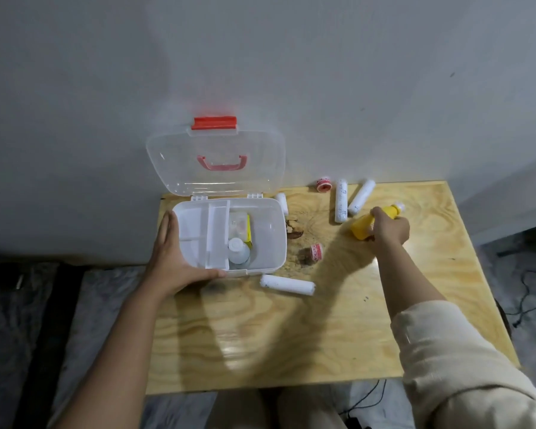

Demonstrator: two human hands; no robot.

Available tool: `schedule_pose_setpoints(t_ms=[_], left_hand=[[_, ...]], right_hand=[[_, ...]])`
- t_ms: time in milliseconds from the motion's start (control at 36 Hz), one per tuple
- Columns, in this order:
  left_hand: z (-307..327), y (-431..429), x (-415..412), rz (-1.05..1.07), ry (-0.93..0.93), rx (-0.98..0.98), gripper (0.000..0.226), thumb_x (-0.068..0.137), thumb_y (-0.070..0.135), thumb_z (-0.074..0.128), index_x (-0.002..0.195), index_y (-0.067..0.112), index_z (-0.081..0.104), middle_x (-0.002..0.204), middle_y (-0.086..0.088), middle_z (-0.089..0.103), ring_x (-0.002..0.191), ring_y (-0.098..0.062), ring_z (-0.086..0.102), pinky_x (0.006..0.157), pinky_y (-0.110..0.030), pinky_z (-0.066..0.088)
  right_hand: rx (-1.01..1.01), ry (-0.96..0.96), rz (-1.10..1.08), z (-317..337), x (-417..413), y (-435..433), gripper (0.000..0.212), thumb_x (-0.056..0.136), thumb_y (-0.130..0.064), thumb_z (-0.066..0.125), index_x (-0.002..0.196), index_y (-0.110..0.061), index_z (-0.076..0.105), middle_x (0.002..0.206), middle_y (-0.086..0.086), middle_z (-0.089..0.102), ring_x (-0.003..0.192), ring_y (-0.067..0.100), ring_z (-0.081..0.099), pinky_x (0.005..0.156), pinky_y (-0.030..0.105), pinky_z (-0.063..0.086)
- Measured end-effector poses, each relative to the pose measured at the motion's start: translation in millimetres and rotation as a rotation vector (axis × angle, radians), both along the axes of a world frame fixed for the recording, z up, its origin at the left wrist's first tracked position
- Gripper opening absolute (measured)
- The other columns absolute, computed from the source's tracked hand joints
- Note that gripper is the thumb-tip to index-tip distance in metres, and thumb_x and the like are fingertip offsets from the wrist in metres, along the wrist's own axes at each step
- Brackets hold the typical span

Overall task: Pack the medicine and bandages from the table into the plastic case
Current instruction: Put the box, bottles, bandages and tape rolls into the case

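Person's right hand (390,229) is gripping a yellow bottle (360,228) at the table's (291,335) far right; left hand (174,258), fingers straight, is bracing the open plastic case (271,233).

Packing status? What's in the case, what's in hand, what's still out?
Done: a clear bottle and a yellow-edged box lie in the open plastic case.
In hand: the right hand grips the yellow bottle, not yet in the case. The left hand rests against the case's left end.
Left: four white bandage rolls and two red tape rolls on the table.
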State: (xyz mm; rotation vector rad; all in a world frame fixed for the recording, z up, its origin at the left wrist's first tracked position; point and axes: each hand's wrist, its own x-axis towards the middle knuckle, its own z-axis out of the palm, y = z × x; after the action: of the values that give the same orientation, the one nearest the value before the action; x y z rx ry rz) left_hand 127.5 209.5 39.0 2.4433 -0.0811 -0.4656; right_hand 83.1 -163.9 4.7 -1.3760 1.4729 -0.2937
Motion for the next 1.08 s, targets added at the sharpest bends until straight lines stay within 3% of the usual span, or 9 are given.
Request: schedule_pose_setpoints(t_ms=[111,194,333,444,528,722,806,889,1083], left_hand=[[2,1,0,-0.005,0.013,0.007,0.158,0.037,0.052,0.09,0.15,0.021,-0.015,0.157,0.015,-0.016,0.146,-0.01,0.001,0.116,-0.032,0.016],[4,2,-2,-0.011,0.029,-0.001,0.157,0.038,0.055,0.089,0.149,0.022,-0.017,0.157,0.015,-0.017,0.146,-0.009,0.0,0.117,-0.033,0.017],[6,4,-4,-0.027,0.018,-0.017,0.156,0.041,0.057,0.088,0.15,0.02,-0.017,0.157,0.014,-0.018,0.146,-0.009,-0.002,0.117,-0.033,0.016],[7,6,-3,-0.046,0.004,-0.037,0.158,0.035,0.063,0.086,0.15,0.021,-0.013,0.157,0.014,-0.013,0.146,-0.013,0.002,0.118,-0.038,0.019],[6,7,-3,-0.048,-0.004,-0.043,0.158,0.035,0.064,0.085,0.151,0.019,-0.012,0.158,0.011,-0.012,0.147,-0.013,0.002,0.118,-0.038,0.018],[6,7,-3,-0.071,0.009,-0.029,0.152,0.046,0.058,0.086,0.149,0.016,-0.018,0.158,0.008,-0.02,0.147,-0.013,-0.007,0.118,-0.035,0.012],[5,8,-4,-0.08,0.009,-0.031,0.152,0.047,0.058,0.086,0.149,0.017,-0.019,0.157,0.008,-0.022,0.146,-0.011,-0.009,0.117,-0.033,0.01],[4,9,-3,-0.083,0.006,-0.034,0.153,0.047,0.06,0.085,0.149,0.017,-0.02,0.157,0.009,-0.022,0.146,-0.011,-0.009,0.117,-0.034,0.011],[2,10,-2,-0.083,0.005,-0.049,0.154,0.044,0.062,0.085,0.148,0.018,-0.02,0.157,0.01,-0.022,0.147,-0.013,-0.008,0.118,-0.036,0.014]], right_hand=[[-0.049,-0.121,-0.004,9,-10,25,0.042,0.077,-0.021,0.066,0.115,-0.006,0.055,0.103,0.007,0.057,0.087,0.022,0.055,0.072,0.029,0.043],[-0.132,-0.245,0.037,21,-18,46,0.047,0.074,-0.019,0.071,0.118,-0.012,0.054,0.107,0.003,0.058,0.097,0.021,0.059,0.078,0.032,0.052],[-0.253,-0.479,0.137,52,-27,80,0.045,0.077,-0.014,0.072,0.117,-0.016,0.053,0.103,-0.003,0.058,0.094,0.018,0.06,0.061,0.006,0.048],[-0.323,-0.609,0.335,76,-31,115,0.035,0.077,-0.007,0.072,0.105,-0.019,0.055,0.091,-0.013,0.061,0.089,0.012,0.061,0.072,0.019,0.052],[-0.295,-0.701,0.535,80,-32,141,0.036,0.076,0.0,0.071,0.104,-0.014,0.054,0.092,0.003,0.063,0.085,0.007,0.061,0.07,0.021,0.055],[-0.393,-0.52,0.905,60,-31,177,0.044,0.071,-0.005,0.075,0.103,-0.026,0.052,0.1,0.004,0.06,0.091,0.015,0.058,0.075,0.014,0.052],[-0.52,-0.428,1.007,55,-31,180,0.041,0.071,-0.007,0.075,0.106,-0.014,0.056,0.093,-0.003,0.057,0.09,0.02,0.06,0.078,0.035,0.057],[-0.592,-0.321,1.071,53,-30,182,0.04,0.071,-0.009,0.074,0.107,-0.009,0.055,0.093,0.004,0.063,0.09,0.027,0.062,0.076,0.047,0.055],[-0.624,-0.146,1.215,51,-19,184,0.044,0.07,-0.015,0.072,0.107,-0.013,0.048,0.096,0.011,0.065,0.082,0.03,0.058,0.07,0.045,0.053]])
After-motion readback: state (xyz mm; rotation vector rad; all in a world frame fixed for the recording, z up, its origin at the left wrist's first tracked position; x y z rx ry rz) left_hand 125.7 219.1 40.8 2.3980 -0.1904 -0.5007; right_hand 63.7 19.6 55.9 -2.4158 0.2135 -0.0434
